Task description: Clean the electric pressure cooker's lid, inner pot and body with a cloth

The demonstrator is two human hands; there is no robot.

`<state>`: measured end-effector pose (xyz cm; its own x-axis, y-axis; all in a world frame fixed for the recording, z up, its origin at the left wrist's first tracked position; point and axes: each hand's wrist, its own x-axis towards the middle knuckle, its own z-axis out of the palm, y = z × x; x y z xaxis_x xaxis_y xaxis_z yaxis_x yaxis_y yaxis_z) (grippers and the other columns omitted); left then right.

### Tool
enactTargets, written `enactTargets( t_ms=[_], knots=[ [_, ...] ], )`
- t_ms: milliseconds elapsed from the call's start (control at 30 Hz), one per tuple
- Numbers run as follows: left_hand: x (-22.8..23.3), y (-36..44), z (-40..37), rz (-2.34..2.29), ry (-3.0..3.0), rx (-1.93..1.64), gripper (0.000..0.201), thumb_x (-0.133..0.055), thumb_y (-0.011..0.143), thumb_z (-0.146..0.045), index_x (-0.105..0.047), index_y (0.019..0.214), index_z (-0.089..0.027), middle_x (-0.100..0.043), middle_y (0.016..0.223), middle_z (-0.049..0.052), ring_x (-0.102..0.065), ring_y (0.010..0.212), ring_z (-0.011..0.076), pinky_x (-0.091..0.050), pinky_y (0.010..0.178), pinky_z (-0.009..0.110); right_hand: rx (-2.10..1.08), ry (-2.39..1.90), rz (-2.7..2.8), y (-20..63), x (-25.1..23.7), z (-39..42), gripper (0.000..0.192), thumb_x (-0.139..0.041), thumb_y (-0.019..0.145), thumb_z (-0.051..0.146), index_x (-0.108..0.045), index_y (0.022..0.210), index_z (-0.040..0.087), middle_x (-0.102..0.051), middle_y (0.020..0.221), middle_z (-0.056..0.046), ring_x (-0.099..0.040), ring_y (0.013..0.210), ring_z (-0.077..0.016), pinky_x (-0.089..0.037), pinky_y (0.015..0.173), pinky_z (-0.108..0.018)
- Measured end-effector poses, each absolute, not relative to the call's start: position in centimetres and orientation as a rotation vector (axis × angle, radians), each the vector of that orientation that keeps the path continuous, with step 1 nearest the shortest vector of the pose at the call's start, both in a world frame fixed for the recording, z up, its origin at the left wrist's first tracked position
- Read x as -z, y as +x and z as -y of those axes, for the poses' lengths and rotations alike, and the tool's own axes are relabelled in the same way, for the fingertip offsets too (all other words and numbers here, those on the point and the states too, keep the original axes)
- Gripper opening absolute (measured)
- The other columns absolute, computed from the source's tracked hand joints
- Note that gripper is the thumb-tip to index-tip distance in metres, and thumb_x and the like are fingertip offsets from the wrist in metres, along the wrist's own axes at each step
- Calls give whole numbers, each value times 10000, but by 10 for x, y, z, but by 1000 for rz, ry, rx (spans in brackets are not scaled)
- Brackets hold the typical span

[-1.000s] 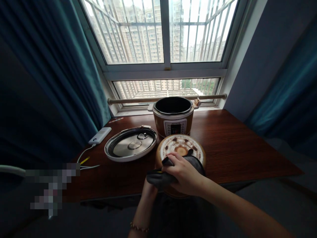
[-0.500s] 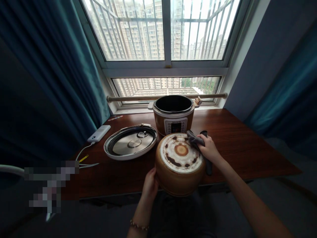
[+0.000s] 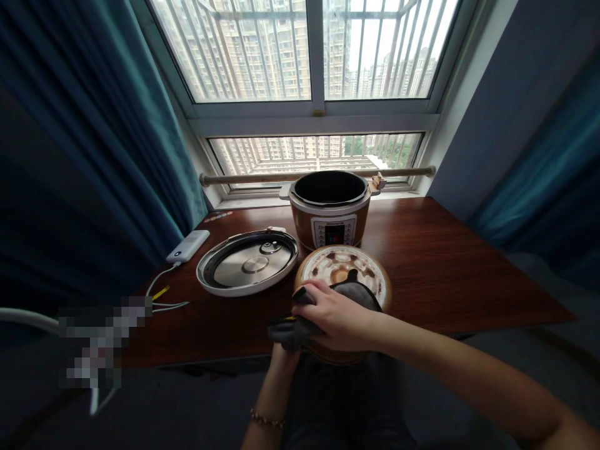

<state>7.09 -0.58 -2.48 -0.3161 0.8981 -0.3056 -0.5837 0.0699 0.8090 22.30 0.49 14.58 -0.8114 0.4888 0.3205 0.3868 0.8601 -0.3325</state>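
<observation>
A golden-brown inner pot (image 3: 382,281) is turned over near the front of the table, its whitish base with brown stains facing up toward me. My right hand (image 3: 337,317) is closed on a dark grey cloth (image 3: 287,334), which drapes over the base and hangs past the pot's left side. From below left, my left hand (image 3: 285,356) supports the pot's side; the cloth hides most of its fingers. Just behind the pot stands the electric pressure cooker (image 3: 304,226), uncovered, with a dark inside and a control panel in front.
The cooker's lid (image 3: 244,289) lies upside down left of the pot. A white power bank (image 3: 188,246) with a cable rests farther left on the wooden table (image 3: 450,269). Blue curtains (image 3: 154,137) flank the window, and a rail (image 3: 253,178) crosses behind the cooker.
My right hand has swept the cloth from the base's right edge across to the pot's lower left, over my left hand. The view has tipped slightly downward.
</observation>
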Motion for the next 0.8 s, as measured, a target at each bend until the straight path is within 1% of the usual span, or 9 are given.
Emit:
enactTargets(
  t_ms=[67, 133, 267, 333, 400, 533, 633, 733, 800],
  knots=[
    [28, 72, 4, -1080, 385, -1595, 216, -672, 603, -246, -645, 814, -207, -690, 918, 31, -571, 1033, 231, -468, 847, 301, -320, -575, 2662, 213, -146, -15, 319, -569, 768, 261, -584, 1062, 138, -457, 1061, -127, -330, 1126, -255, -336, 952, -364],
    [29, 72, 0, -1039, 383, -1590, 245, -671, 606, -252, -648, 844, -196, -687, 937, 40, -569, 1039, 240, -463, 862, 320, -322, -592, 2636, 207, -146, -29, 306, -592, 751, 280, -605, 1028, 151, -466, 1032, -112, -359, 1081, -244, -346, 938, -360],
    [28, 70, -3, -1017, 372, -1493, 248, -676, 606, -215, -668, 841, -136, -696, 894, 86, -616, 944, 261, -477, 828, 361, -340, -740, 2527, 205, -140, -59, 289, -624, 732, 331, -633, 983, 190, -485, 936, -73, -389, 995, -221, -363, 907, -351],
    [28, 68, -1, -1014, 362, -1466, 269, -679, 598, -195, -673, 859, -127, -697, 911, 94, -627, 918, 252, -479, 815, 350, -325, -848, 2451, 208, -136, -73, 280, -611, 749, 346, -638, 987, 201, -492, 909, -66, -383, 994, -218, -369, 894, -340],
    [28, 67, 1, -1009, 348, -1454, 285, -680, 595, -186, -676, 875, -131, -697, 931, 87, -629, 912, 228, -475, 813, 318, -293, -971, 2372, 216, -131, -85, 276, -591, 769, 343, -635, 1003, 203, -505, 927, -68, -377, 1004, -219, -375, 882, -328],
    [29, 66, 3, -1019, 332, -1447, 246, -688, 586, -181, -683, 825, -123, -708, 868, 73, -640, 848, 195, -476, 772, 271, -173, -1258, 2229, 244, -123, -109, 293, -577, 773, 316, -629, 1041, 209, -526, 976, -83, -377, 1017, -231, -364, 885, -330],
    [26, 68, 3, -1021, 333, -1453, 232, -689, 584, -181, -685, 807, -120, -709, 851, 72, -642, 825, 194, -479, 757, 269, -117, -1489, 2107, 273, -118, -123, 272, -558, 774, 322, -646, 1004, 205, -540, 987, -98, -413, 978, -239, -368, 861, -333],
    [24, 69, 3, -1019, 334, -1459, 241, -686, 584, -179, -685, 819, -125, -708, 867, 74, -639, 855, 211, -482, 762, 283, -170, -1655, 1978, 299, -113, -131, 238, -542, 762, 291, -655, 945, 189, -569, 958, -102, -471, 896, -224, -385, 806, -318],
    [24, 69, 3, -1019, 337, -1459, 238, -685, 583, -175, -682, 816, -126, -709, 854, 74, -638, 867, 221, -483, 753, 287, -310, -1673, 1887, 311, -109, -134, 204, -542, 740, 248, -656, 897, 185, -597, 903, -80, -504, 851, -207, -388, 787, -305]
  ],
)
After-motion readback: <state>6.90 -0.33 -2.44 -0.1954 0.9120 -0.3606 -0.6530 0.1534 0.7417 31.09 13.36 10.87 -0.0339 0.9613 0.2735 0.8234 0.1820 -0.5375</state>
